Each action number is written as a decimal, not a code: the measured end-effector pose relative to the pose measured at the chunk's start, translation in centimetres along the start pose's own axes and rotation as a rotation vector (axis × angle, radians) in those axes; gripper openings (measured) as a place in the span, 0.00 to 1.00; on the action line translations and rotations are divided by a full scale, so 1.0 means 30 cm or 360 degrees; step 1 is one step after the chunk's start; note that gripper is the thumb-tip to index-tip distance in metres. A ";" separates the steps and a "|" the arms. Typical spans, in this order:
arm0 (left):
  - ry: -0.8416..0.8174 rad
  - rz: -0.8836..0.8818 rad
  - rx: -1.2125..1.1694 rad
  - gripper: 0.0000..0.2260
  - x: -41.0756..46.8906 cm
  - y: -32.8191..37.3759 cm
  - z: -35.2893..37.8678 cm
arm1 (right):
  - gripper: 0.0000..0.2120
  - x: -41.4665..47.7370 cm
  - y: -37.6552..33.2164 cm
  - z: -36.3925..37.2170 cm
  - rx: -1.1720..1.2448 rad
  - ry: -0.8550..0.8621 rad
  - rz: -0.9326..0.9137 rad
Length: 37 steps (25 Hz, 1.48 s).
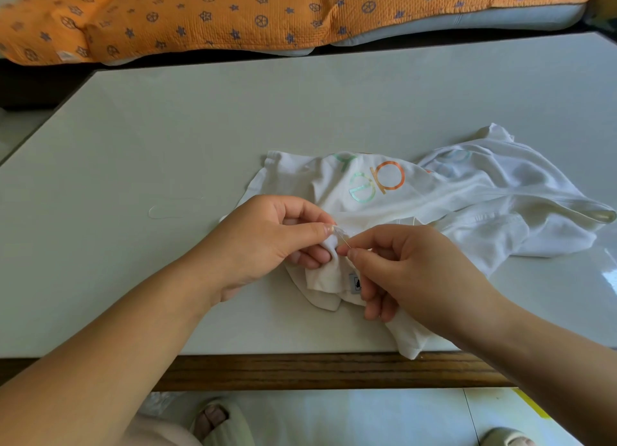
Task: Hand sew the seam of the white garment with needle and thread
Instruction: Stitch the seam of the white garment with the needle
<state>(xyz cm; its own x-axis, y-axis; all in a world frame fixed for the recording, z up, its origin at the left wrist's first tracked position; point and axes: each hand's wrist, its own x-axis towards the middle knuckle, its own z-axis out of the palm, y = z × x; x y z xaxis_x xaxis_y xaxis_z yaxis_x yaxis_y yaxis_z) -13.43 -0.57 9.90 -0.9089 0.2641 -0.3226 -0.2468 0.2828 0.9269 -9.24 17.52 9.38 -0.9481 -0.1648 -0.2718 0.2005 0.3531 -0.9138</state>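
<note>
Two bare hands meet near the front of a pale surface [167, 128], and we take the scene from left to right. Far left on the surface we see a faint, loose loop of pale thread [167, 212], well apart from the hands. Next comes the left hand [267, 242], its forearm entering from the lower left; its grip is closed, thumb and forefinger pinching a small bunched fold of the white garment [467, 205], with the other fingers curled beneath the cloth. Just right of that fold we make out the needle [345, 243], thin and tilted, its far end at the pinched fabric. The right hand [410, 272] has it in a tight grip between thumb and forefinger, and its remaining fingers curl down onto the garment beside a small grey label [356, 282]. The garment lies crumpled on the surface, spreading from under the hands towards the right edge, with orange and green lettering facing up. Along the back we see an orange quilt [200, 15] printed with blue stars. Below the surface's wooden edge [300, 370], a foot in a slipper [213, 419] rests on the floor.
</note>
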 end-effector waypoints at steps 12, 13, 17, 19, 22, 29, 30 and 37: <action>-0.0024 0.0023 0.0007 0.01 -0.007 0.002 0.003 | 0.08 -0.001 0.004 0.004 0.0019 0.0001 0.0035; -0.0026 0.0033 0.0016 0.01 -0.007 0.001 0.004 | 0.08 0.000 0.005 0.006 0.0029 0.0002 0.0041; -0.0017 0.0122 0.0117 0.01 -0.013 -0.002 0.017 | 0.06 0.004 0.008 0.009 0.0046 0.0016 0.0033; -0.0020 0.0161 0.0218 0.01 -0.016 -0.004 0.028 | 0.05 0.005 0.006 0.010 0.0068 0.0047 0.0011; 0.0027 0.0183 0.0238 0.02 -0.016 -0.008 0.041 | 0.04 0.007 0.006 0.011 0.0125 0.0076 -0.0001; 0.0062 0.0243 0.0372 0.10 -0.019 -0.012 0.059 | 0.04 0.016 0.002 0.006 0.0414 0.0059 0.0025; 0.0082 0.0266 0.0424 0.10 -0.020 -0.012 0.061 | 0.05 0.019 0.001 0.005 0.0473 0.0029 0.0040; 0.0104 0.0299 0.0442 0.05 -0.020 -0.007 0.062 | 0.04 0.028 0.001 -0.012 0.0151 0.0296 -0.0039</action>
<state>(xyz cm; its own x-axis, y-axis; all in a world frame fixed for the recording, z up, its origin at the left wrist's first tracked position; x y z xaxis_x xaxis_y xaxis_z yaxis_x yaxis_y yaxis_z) -12.22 0.94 9.54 -0.9516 0.2784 -0.1302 0.0196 0.4776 0.8784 -10.11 17.73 9.23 -0.9804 0.0038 -0.1968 0.1910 0.2614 -0.9462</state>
